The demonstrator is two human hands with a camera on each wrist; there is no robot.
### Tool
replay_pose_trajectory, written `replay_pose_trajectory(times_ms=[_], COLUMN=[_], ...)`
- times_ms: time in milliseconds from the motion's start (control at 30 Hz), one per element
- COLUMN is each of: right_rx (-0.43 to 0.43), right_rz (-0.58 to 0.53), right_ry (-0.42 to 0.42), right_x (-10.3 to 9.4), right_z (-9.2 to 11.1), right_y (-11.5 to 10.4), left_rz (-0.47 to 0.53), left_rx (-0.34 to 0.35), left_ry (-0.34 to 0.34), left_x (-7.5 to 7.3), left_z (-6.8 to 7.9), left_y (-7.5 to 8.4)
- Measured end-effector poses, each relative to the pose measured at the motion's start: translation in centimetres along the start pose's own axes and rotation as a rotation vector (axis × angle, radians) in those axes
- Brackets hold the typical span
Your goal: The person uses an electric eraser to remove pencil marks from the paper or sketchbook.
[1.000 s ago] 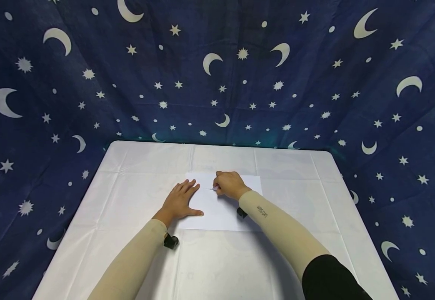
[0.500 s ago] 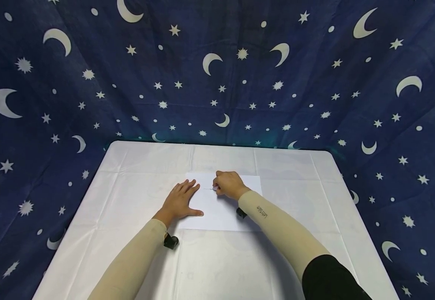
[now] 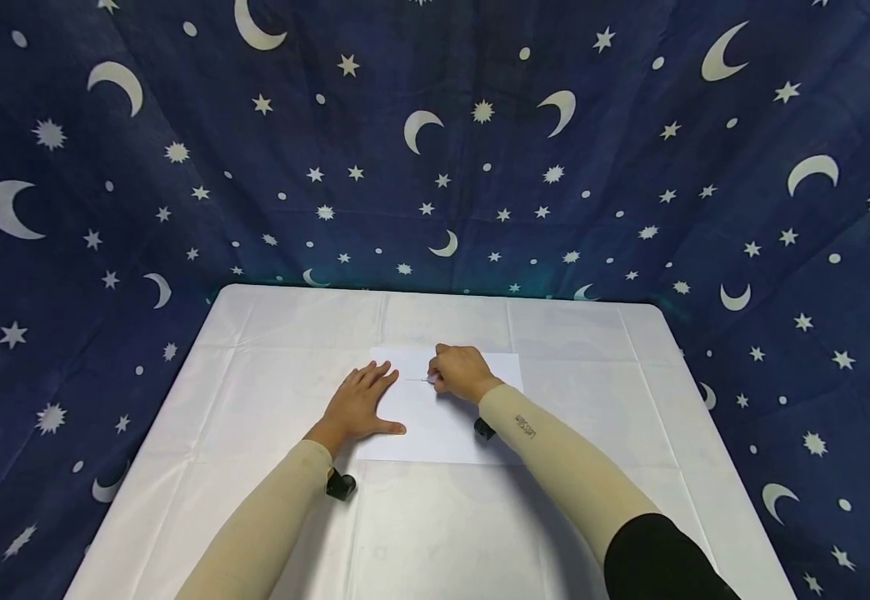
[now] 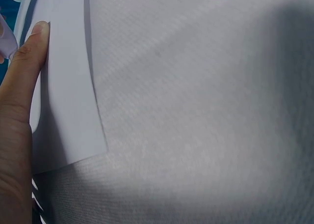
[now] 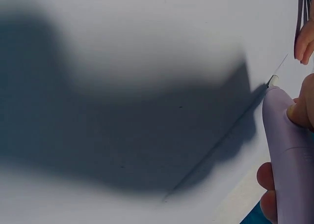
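A white sheet of paper (image 3: 435,437) lies on the covered table. My left hand (image 3: 356,406) rests spread over its left part, the thumb pointing right along the sheet. My right hand (image 3: 459,371) grips a lavender utility knife (image 5: 292,150), fingers curled round the body and the thumb pressing on top. In the right wrist view the knife's narrow tip (image 5: 273,81) is at the paper on a thin line (image 5: 280,64). The line runs past the tip both ways; in the head view it shows left of the right hand. How deep the tip goes cannot be seen.
A white cloth with fold creases covers the table (image 3: 292,325). Behind and on both sides hangs a dark blue curtain (image 3: 375,125) with moons and stars. Small black cameras (image 3: 341,485) sit on the wrists. The right hand's shadow falls across the paper.
The head view has tilted very slightly. Both hands and the paper keep their places, with no clear movement of the knife.
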State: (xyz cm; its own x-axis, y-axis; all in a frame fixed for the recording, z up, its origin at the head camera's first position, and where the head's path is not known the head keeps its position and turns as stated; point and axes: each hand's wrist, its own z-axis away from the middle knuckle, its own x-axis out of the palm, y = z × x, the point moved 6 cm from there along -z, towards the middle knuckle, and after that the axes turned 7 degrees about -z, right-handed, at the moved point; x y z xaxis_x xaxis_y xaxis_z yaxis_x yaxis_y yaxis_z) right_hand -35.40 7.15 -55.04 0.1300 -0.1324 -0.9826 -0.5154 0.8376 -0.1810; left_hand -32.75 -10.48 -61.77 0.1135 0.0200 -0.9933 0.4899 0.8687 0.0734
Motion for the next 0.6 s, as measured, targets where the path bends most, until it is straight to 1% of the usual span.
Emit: replay_pose_trajectory(times_ms=[200,333,600], right_rx=[0.005,0.009,0.018], right_rz=[-0.065,-0.073,-0.109], right_ry=[0.013,0.011,0.009], right_x=[-0.22,-0.36,-0.25], right_z=[0.3,0.27,0.04], right_y=[0.35,0.25,-0.2], left_rz=[0.006,0.005,0.008], left_rx=[-0.004,-0.005,-0.001], left_ry=[0.001,0.012,0.009], left_x=[-0.02,-0.04,0.28], left_z=[-0.08,-0.03,-0.06], left_y=[-0.06,-0.07,-0.16])
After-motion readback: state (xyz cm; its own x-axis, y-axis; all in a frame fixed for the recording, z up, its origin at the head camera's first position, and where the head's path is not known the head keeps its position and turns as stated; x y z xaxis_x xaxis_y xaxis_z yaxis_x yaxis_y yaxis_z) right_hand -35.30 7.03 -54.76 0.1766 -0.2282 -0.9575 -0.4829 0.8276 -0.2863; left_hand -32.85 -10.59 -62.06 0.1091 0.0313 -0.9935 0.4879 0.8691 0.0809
